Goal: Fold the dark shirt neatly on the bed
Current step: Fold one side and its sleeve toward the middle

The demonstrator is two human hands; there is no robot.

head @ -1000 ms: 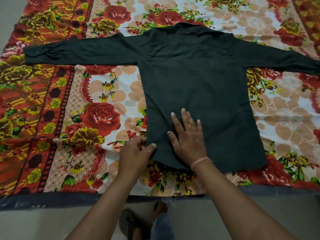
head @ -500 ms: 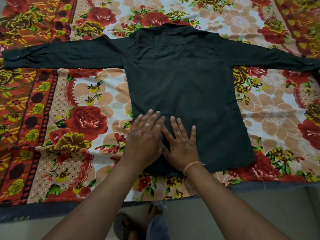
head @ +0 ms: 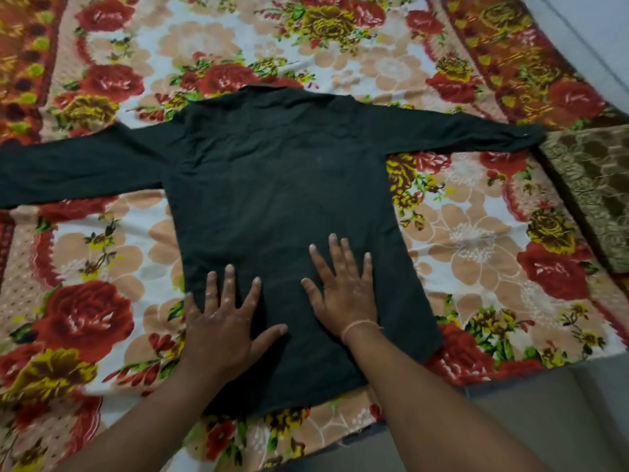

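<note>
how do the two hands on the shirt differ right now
The left hand sits at the dark shirt's left edge, partly over the bedsheet; the right hand lies further up, wholly on cloth. Only the right wrist wears a thread band. Both are flat, palm down, fingers spread.

A: Is any text, label, brand, number or sign legible in the head view?
B: None can be read; no lettering is resolved on any surface shown.

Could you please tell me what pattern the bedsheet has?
Floral: red and yellow roses on the bedsheet, seen in the head view.
</note>
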